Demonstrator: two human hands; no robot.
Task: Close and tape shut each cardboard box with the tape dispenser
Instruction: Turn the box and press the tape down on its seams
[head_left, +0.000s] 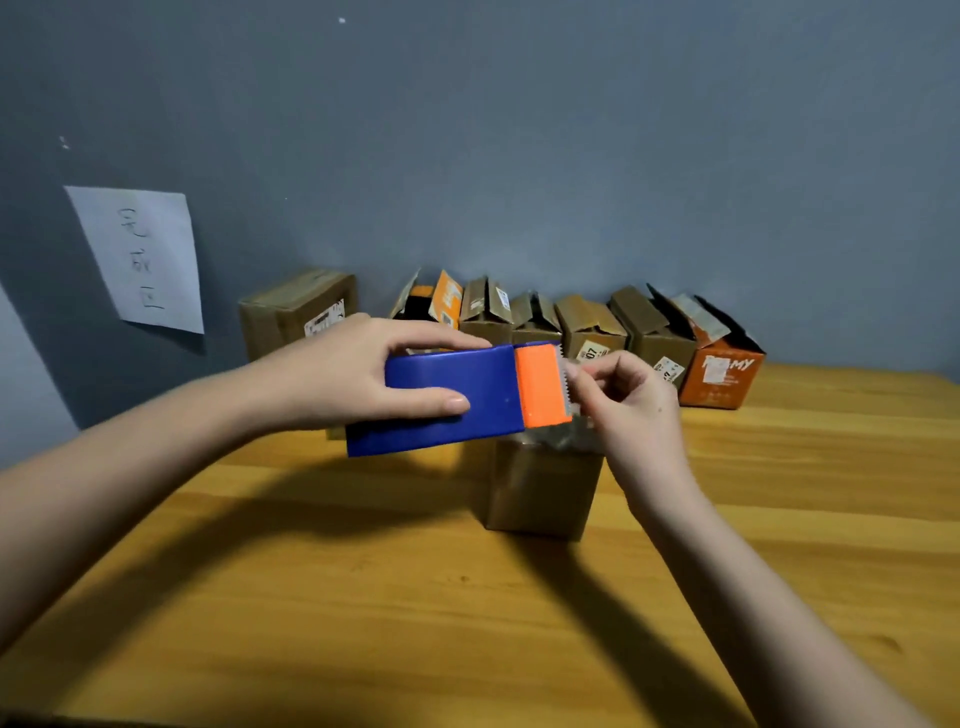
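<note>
Blue-and-orange tape dispenser (457, 397) is hanging in the air just above the small cardboard box (543, 488) standing mid-table, left hand (363, 374) gripping its blue body with fingers wrapped over the top and thumb along the side, right hand (623, 395) pinching at the tape end by the serrated blade. Risk as I'm reading it: fingertips are working right against the teeth (a slip could be nicking skin), and clear tape could be folding onto itself. Open boxes (592, 327) are waiting along the wall.
</note>
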